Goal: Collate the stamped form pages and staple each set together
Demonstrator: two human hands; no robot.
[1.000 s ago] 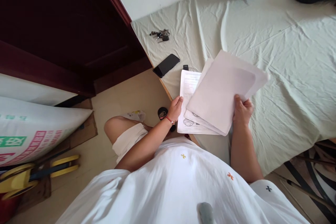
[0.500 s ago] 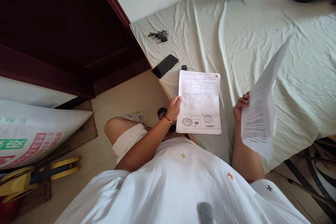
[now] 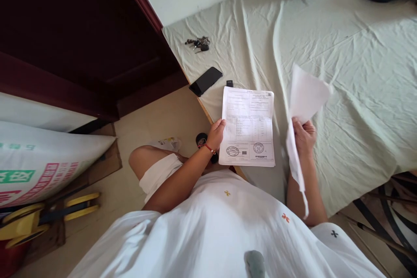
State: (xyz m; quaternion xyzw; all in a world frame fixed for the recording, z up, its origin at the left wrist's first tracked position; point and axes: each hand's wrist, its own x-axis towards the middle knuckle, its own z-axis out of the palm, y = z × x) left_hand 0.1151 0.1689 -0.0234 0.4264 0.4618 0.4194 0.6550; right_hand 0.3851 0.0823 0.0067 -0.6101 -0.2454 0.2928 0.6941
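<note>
Your right hand [image 3: 303, 135] pinching loose sheet [image 3: 304, 95], right of centre, sheet bending floppy. Your left hand [image 3: 216, 134] pressing form [image 3: 248, 127] flat on bed [image 3: 352, 65], frame centre. Paper light, limp, tearing easily: grip by edge.

The printed sheet [image 3: 248, 127] under the left hand [image 3: 216, 134] is thin matt white paper, smooth and flat, with black print and round ink stamps near its lower edge. At its 3 o'clock, the loose sheets [image 3: 301, 108] pinched in the right hand [image 3: 303, 135] are the same limp matt paper, curling and blank on the side seen. Both lie over a bedsheet [image 3: 342, 65] of pale green woven cloth, matt and heavily creased. At the printed sheet's 11 o'clock, a phone [image 3: 206, 81] shows a glossy black glass face; further on, the keys [image 3: 198, 43] look like dull metal with dark plastic. The door [image 3: 65, 30] at 10 o'clock is dark red-brown wood with a low sheen.
</note>
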